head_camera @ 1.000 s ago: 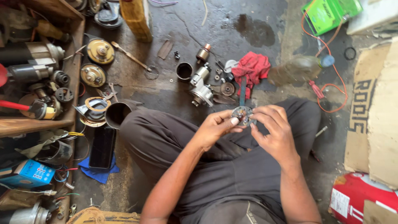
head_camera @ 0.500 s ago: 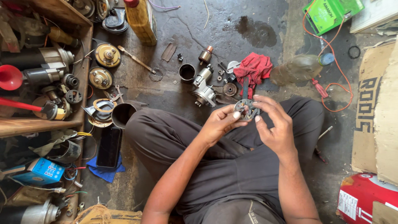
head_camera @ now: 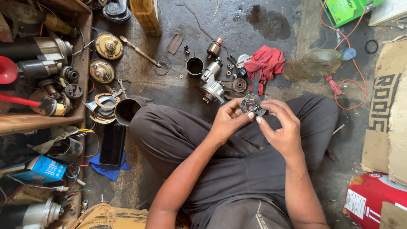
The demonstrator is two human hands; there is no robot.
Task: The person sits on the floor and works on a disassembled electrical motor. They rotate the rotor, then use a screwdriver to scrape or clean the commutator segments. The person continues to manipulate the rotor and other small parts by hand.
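One head-worn camera here, looking steeply down over the seated person's lap at the stained concrete floor (head_camera: pixel 263 29). It sits close above the left hand (head_camera: pixel 227 121) and right hand (head_camera: pixel 282 127), centre frame. The wooden shelf (head_camera: pixel 42 121) runs along the left edge, flattened brown cardboard (head_camera: pixel 392 123) along the right.

Beyond the hands lies a rough grey concrete floor (head_camera: pixel 203 25), cracked and marked with dark stains (head_camera: pixel 269 21) at the far side. To the left of the hands stands a low wooden shelf (head_camera: pixel 38 121), worn and dusty, its boards running along the frame's edge. To the right, flattened cardboard (head_camera: pixel 392 114) covers the ground. Even daylight falls across everything, with only soft shadows.
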